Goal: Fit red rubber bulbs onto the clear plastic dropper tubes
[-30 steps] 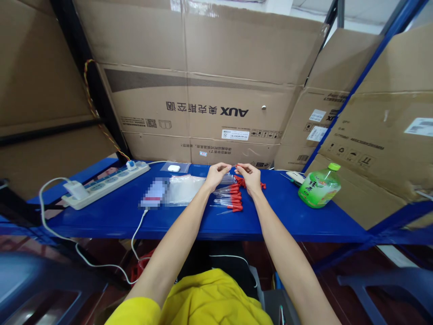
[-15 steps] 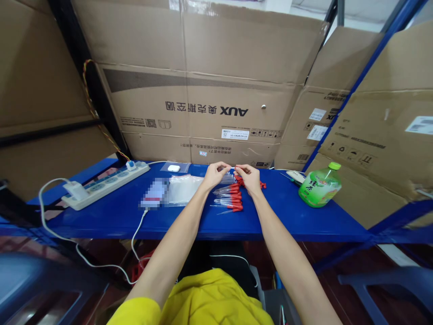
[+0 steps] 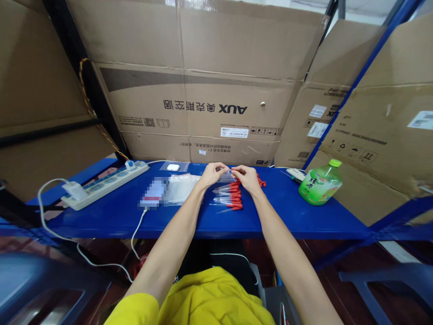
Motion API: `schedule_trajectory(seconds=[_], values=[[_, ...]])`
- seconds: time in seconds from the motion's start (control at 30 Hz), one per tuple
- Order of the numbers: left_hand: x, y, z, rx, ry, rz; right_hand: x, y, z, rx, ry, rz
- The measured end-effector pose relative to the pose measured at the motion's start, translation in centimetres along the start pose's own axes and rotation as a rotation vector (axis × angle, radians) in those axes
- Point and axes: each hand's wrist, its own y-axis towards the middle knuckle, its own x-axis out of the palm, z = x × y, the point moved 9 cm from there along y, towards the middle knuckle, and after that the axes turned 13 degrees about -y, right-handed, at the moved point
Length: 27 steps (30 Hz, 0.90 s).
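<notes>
Over the back of the blue table, my left hand [image 3: 213,174] and my right hand [image 3: 249,178] meet with pinched fingertips. The left fingers are closed on what looks like a thin clear tube, mostly hidden. A red rubber bulb shows at the right fingertips, against the tube's end. Just below lies a row of droppers [image 3: 234,197], clear narrow stems to the left and red bulbs to the right. More clear tubes [image 3: 227,177] lie under the hands. Loose red bulbs [image 3: 262,182] are piled beside my right hand, partly covered by it.
Clear plastic bags [image 3: 182,189] lie left of the droppers, next to a blurred phone [image 3: 154,193] on a cable. A white power strip [image 3: 104,184] stands at the left, a green bottle [image 3: 320,184] at the right. Cardboard [image 3: 203,90] walls the back.
My right hand has turned slightly and its fingers have come lower, with red now showing at the fingertips. Both hands stay close together. The view has shifted a little.
</notes>
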Motion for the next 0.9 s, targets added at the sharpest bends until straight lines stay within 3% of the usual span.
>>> schedule_trajectory(seconds=[0.17, 0.27, 0.37, 0.5, 0.77, 0.9], values=[[0.0, 0.1, 0.0, -0.016, -0.044, 0.024, -0.3, -0.3, -1.1, -0.042, -0.095, 0.038], [-0.8, 0.1, 0.1, -0.008, -0.221, 0.187, -1.1, -0.5, -2.4, -0.09, -0.174, 0.143], [-1.1, -0.2, -1.3, -0.14, -0.607, 0.376, -1.5, -0.9, -3.6, -0.139, -0.198, 0.21], [1.4, -0.5, -2.1, -0.358, -0.986, 0.321, -0.7, -1.2, -4.6, -0.19, -0.208, 0.161], [1.0, -0.6, -0.4, -0.293, -1.182, 0.269, 1.4, -0.9, -2.7, -0.028, 0.011, 0.009], [0.6, -0.6, -0.5, -0.289, -1.236, 0.264, 1.7, -0.6, -2.3, 0.018, 0.169, 0.01]])
